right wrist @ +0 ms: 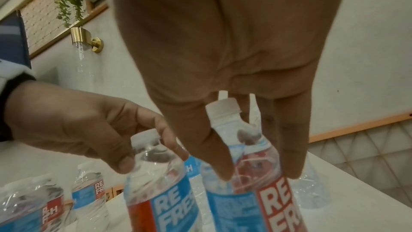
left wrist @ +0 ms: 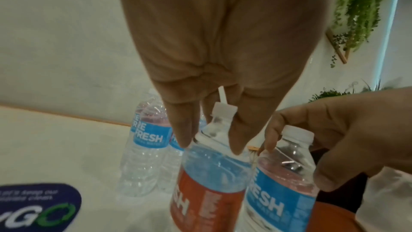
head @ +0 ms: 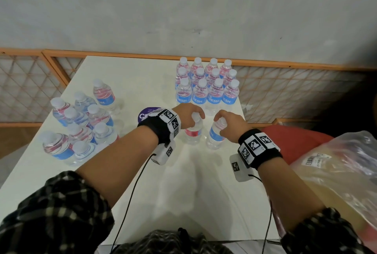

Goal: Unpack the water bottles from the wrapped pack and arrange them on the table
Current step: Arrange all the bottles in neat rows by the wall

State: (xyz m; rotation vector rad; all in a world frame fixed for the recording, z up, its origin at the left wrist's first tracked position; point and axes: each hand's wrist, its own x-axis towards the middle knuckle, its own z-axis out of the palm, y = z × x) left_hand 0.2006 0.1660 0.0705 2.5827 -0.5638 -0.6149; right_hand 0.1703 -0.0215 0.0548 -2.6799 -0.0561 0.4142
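Observation:
Two small clear water bottles with white caps stand side by side mid-table. My left hand (head: pixel 193 117) grips the left bottle (head: pixel 193 132) by its neck from above; in the left wrist view my fingers (left wrist: pixel 183 130) straddle the neck below the cap (left wrist: pixel 224 110). My right hand (head: pixel 221 120) holds the right bottle (head: pixel 214 136) the same way, fingers (right wrist: pixel 214 151) curled round its neck (right wrist: pixel 227 123). Whether the bottoms touch the table (head: pixel 183 192) I cannot tell. A neat block of bottles (head: pixel 206 88) stands just behind. A looser cluster (head: pixel 81 127) sits at the left, some leaning.
A purple round sticker (head: pixel 145 115) lies on the tabletop beside my left wrist. Off the table's right edge are a red seat (head: pixel 295 141) and crumpled clear plastic (head: pixel 336 172). An orange-framed lattice rail (head: pixel 285 82) runs behind the table, below a grey wall.

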